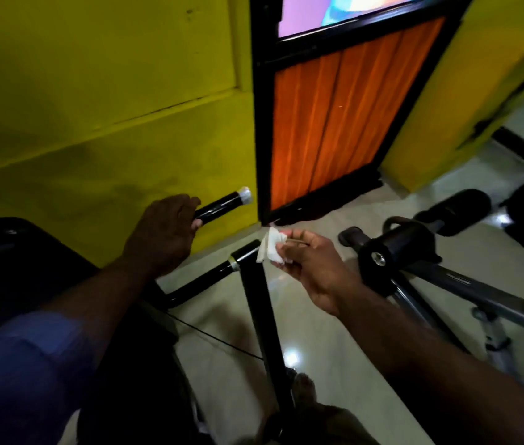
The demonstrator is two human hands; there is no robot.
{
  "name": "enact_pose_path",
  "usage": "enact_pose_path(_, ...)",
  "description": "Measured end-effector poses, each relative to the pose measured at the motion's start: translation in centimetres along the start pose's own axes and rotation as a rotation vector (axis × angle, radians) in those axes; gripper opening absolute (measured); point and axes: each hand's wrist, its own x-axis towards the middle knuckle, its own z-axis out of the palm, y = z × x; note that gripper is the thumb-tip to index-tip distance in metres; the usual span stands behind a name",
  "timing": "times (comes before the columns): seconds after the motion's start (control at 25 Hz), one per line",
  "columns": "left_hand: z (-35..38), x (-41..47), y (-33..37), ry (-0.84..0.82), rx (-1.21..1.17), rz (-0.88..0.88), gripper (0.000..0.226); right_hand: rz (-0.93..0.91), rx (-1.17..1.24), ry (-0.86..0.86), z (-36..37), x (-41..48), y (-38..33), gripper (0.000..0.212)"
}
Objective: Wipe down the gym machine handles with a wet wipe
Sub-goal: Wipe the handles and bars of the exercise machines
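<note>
Left hand [164, 234] is up on the handle [221, 206], fingers curled over the black grip and thumb tucked beneath. The free end, with its pale cap, pokes out past the knuckles toward the door [334, 123]. Right hand [307, 263] is lower and to the right, pinching the wipe [268, 250] between thumb and fingertips. The wipe is a crumpled white wad sticking out from the fingertips toward the left. It is well clear of the gripped handle, below it and to its right. It hangs at the tip of the lower bar [202, 280], but I can't tell if it's touching. That bar slants down to the left, with a black post dropping from it toward a bare foot [302, 385] on the shiny floor [334, 348]. Behind the hands is a yellow wall [93, 123]. To the right, a second machine [395, 248] has dark padded rollers.
</note>
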Motion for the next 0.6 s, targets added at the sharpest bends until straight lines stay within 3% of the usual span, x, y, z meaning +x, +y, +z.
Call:
enact_pose_path(0.12,0.5,2.5,7.2,0.067,-0.061,0.138,0.041,0.016,0.045,0.120,-6.3,-5.5,-0.3,0.015)
enact_pose_path(0.32,0.7,8.6,23.8,-0.043,-0.304,0.447,0.046,-0.056,0.162,0.400,-17.6,-15.1,-2.9,0.004)
enact_pose_path(0.6,0.5,16.6,47.0,-0.121,-0.415,0.913,0.042,-0.248,0.394,0.776,-33.7,-27.8,-2.8,0.010)
